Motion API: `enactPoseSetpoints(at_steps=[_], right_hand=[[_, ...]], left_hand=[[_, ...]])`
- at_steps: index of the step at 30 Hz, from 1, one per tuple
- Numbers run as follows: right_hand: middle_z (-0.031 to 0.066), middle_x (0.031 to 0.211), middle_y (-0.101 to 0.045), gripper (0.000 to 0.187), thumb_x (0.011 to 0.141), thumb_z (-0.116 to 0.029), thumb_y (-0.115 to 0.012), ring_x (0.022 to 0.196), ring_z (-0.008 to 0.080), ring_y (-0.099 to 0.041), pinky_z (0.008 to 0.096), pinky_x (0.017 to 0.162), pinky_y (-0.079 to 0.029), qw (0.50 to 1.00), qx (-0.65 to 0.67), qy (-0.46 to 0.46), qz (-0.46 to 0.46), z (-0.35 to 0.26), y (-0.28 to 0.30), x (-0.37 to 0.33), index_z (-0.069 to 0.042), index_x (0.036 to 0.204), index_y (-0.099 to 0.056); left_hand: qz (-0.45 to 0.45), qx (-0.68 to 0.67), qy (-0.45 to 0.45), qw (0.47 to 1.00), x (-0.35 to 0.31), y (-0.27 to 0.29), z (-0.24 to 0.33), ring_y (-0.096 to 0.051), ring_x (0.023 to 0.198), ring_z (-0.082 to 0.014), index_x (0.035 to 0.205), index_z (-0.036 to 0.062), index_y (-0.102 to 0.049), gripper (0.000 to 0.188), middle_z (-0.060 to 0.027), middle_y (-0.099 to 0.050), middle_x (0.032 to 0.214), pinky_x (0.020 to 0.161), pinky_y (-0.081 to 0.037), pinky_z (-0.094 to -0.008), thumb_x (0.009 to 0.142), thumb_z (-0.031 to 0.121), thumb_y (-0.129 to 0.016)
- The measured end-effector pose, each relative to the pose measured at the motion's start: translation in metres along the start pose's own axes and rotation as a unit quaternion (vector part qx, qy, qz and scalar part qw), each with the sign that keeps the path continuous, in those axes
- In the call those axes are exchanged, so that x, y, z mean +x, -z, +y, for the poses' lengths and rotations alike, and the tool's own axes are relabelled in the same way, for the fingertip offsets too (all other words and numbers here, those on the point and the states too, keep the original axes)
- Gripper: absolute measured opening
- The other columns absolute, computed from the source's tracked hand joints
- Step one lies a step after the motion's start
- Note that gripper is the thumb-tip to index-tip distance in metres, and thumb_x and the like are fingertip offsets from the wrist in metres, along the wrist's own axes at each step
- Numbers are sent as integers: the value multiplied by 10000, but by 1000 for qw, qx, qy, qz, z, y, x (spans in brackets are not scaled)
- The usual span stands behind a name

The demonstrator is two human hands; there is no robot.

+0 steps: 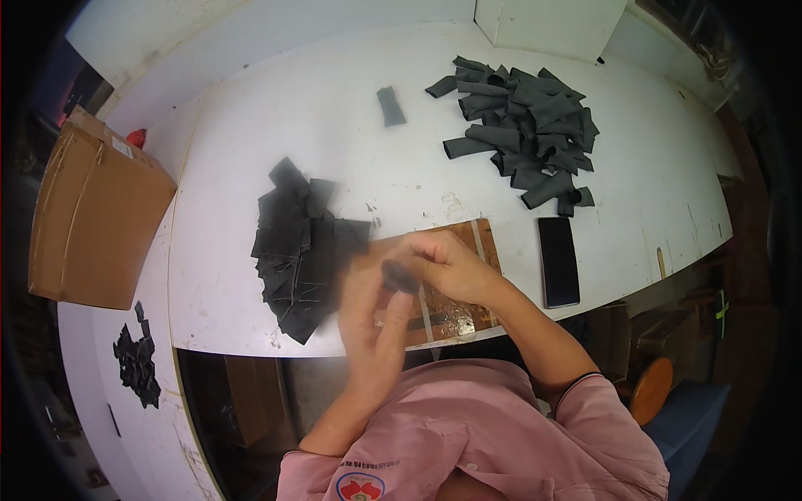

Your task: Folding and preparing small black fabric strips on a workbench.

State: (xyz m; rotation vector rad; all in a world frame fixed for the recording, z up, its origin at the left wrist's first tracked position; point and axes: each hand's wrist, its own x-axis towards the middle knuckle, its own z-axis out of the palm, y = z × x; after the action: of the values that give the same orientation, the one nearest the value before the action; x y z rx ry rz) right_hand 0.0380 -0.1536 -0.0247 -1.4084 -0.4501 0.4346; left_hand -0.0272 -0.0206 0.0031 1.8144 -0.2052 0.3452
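Note:
Both of my hands meet over a brown board (pixel 480 250) at the table's near edge. Between them is a small dark fabric tube (pixel 399 277), its end facing up. My left hand (pixel 372 305) is blurred, its fingers curled around the tube from the left. My right hand (pixel 443 260) pinches it from the right, fingers bent. Just left of my hands lies a pile of flat dark fabric pieces (pixel 292 242) with loose threads. Farther off to the right is a heap of dark grey fabric tubes (pixel 526 125).
A black phone (pixel 558 261) lies right of the board. One grey fabric piece (pixel 390 107) rests alone toward the back. At the left stand a cardboard box (pixel 100 209) and, nearer, a small pile of black scraps (pixel 136 359). A white box (pixel 547 25) stands at the back.

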Motion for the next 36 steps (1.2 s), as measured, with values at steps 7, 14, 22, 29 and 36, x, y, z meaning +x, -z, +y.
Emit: enactPoseSetpoints(at_steps=[7, 14, 22, 29, 36], right_hand=[[50, 663, -518, 220, 799, -236, -569, 628, 139, -493, 267, 560, -398, 970, -158, 129, 132, -31, 0, -14, -17, 787, -549], [66, 649, -510, 283, 687, -283, -622, 673, 228, -534, 323, 557, -422, 788, -566, 242, 20, -73, -11, -11, -11, 727, -555], [82, 605, -499, 240, 725, -235, -605, 563, 252, -530, 359, 488, -419, 838, -501, 214, 46, -17, -5, -14, -13, 662, -540], [120, 662, -551, 201, 773, -201, -556, 635, 286, -550, 371, 542, -439, 904, -371, 210, 46, -4, -3, -18, -11, 710, -540], [137, 676, -562, 209, 785, -239, -526, 681, 318, -553, 392, 582, -434, 903, -396, 159, 43, -9, 1, -16, -34, 820, -550]], left_hand=[[-27, -50, -67, 996, 23, 24, 7, -514, 885, -172, 886, -9, -604, 139, -130, -532, 1022, 777, -405, -266, 749, 11, -589], [115, -285, -23, 951, 22, 22, 9, -526, 845, -191, 743, -7, -546, 26, -106, -583, 833, 776, -393, -298, 730, -29, -551], [37, -319, 71, 944, 23, 11, -4, -523, 826, -167, 852, 6, -576, 148, -100, -576, 865, 774, -396, -287, 745, 97, -625], [-129, -74, 29, 989, 35, 0, 8, -505, 696, -105, 719, -14, -595, 102, -62, -567, 758, 609, -383, -203, 645, -44, -659], [-64, -201, 14, 977, 26, 1, 17, -549, 838, -181, 934, -36, -563, 226, -139, -590, 847, 743, -434, -282, 714, -37, -611]])
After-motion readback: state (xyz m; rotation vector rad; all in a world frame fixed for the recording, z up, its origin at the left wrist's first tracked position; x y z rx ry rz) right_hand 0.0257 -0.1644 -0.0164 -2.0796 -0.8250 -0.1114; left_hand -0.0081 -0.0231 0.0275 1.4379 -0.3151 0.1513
